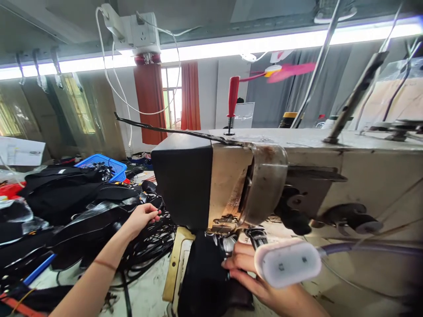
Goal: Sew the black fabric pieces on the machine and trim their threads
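My left hand (pixel 145 216) hovers left of the sewing machine's head, over a tangle of black cords (pixel 150 255). Its fingertips are pinched together; whatever may be between them is too small to make out. Low in front of me, my right hand (pixel 253 273) grips the right edge of a black fabric piece (pixel 202 273) between thumb and fingers. That piece lies on the bed of the sewing machine (pixel 370 176), its far end at the presser foot area. A white oval lamp (pixel 287 264) covers part of my right hand.
Black bags and fabric (pixel 76 193) pile up at the left, with a blue basket (pixel 109 165) behind them. A red-handled screwdriver (pixel 233 99) stands on the machine's top. A thin black strip (pixel 165 129) sticks out leftward there. White cables (pixel 109 79) hang overhead.
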{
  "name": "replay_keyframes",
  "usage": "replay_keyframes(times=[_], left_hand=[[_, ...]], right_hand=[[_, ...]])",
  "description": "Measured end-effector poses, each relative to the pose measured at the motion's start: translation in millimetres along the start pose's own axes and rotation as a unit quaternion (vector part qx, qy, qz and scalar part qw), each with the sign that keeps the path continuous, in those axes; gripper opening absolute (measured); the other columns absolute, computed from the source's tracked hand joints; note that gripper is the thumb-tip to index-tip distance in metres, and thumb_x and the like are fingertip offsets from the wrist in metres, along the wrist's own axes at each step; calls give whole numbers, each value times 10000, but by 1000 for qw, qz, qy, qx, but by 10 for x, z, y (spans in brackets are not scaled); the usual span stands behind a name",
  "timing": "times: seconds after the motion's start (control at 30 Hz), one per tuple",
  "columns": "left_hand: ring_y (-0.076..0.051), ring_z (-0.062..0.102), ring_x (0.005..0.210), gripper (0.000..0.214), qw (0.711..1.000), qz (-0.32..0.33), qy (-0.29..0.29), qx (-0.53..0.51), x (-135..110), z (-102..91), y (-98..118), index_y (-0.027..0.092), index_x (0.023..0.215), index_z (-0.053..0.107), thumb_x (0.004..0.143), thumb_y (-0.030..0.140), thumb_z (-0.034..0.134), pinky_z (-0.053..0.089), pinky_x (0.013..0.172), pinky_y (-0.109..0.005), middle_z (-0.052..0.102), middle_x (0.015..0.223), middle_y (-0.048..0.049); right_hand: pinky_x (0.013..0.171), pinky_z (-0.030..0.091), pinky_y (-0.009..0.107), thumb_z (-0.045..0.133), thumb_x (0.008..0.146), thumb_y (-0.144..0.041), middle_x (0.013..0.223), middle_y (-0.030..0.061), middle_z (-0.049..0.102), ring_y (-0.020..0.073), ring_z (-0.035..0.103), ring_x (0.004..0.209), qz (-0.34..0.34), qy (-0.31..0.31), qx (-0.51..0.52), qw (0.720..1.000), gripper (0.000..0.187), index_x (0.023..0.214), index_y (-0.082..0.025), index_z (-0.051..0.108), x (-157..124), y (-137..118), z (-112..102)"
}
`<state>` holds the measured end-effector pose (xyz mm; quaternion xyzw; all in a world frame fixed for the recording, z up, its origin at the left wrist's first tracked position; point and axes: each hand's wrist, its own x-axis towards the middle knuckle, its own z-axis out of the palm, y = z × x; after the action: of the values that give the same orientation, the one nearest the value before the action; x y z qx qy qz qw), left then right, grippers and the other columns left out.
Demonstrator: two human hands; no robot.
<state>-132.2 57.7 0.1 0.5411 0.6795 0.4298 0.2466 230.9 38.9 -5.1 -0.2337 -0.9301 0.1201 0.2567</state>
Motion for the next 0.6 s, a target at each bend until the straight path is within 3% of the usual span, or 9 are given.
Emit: replay_keyframes(times=[0.1, 0.23, 0.37, 0.5, 0.6], left_hand=[[-135, 590, 632, 392, 997, 8, -65, -50, -350, -141, 127, 137, 997, 698, 788, 462, 636, 462, 583, -256, 726, 859, -81], [-157, 588, 710, 408, 984, 17, -150, -93, -838, 0, 296, 182, 1029, 745, 807, 498, 613, 447, 644, -254, 721, 807, -68], [-180, 605, 745, 269, 988, 120, -87, -44, -1093, 212, 416, 243, 962, 779, 807, 417, 643, 470, 679, -273, 709, 789, -51], [-162, 582, 743, 157, 959, 282, 4, -31, -1145, 352, 508, 306, 925, 781, 797, 291, 692, 484, 682, -256, 722, 795, -29], [-153, 567, 736, 125, 944, 312, 18, -109, -1147, 473, 614, 289, 870, 780, 772, 233, 724, 488, 663, -241, 705, 763, -24]], right_hand=[[901, 541, 335, 545, 908, -271, 1030, 30, 721, 219, 677, 961, 53, -5, 64, 997, 221, 1067, -281, 699, -14, -1, -1], [1006, 464, 390, 473, 925, -248, 1170, 57, 671, 241, 617, 1100, 95, -15, 132, 987, 286, 1119, -280, 680, -18, -41, -15], [1006, 466, 391, 529, 909, -378, 1134, 96, 684, 245, 622, 1084, 148, 39, 238, 959, 293, 1089, -223, 701, 47, -141, 11], [879, 542, 344, 696, 763, -502, 952, 73, 724, 224, 667, 906, 196, 98, 337, 916, 335, 920, -209, 741, 144, -253, 65], [771, 568, 311, 762, 688, -507, 884, 57, 725, 208, 670, 831, 205, 116, 389, 891, 337, 839, -207, 733, 185, -311, 75]])
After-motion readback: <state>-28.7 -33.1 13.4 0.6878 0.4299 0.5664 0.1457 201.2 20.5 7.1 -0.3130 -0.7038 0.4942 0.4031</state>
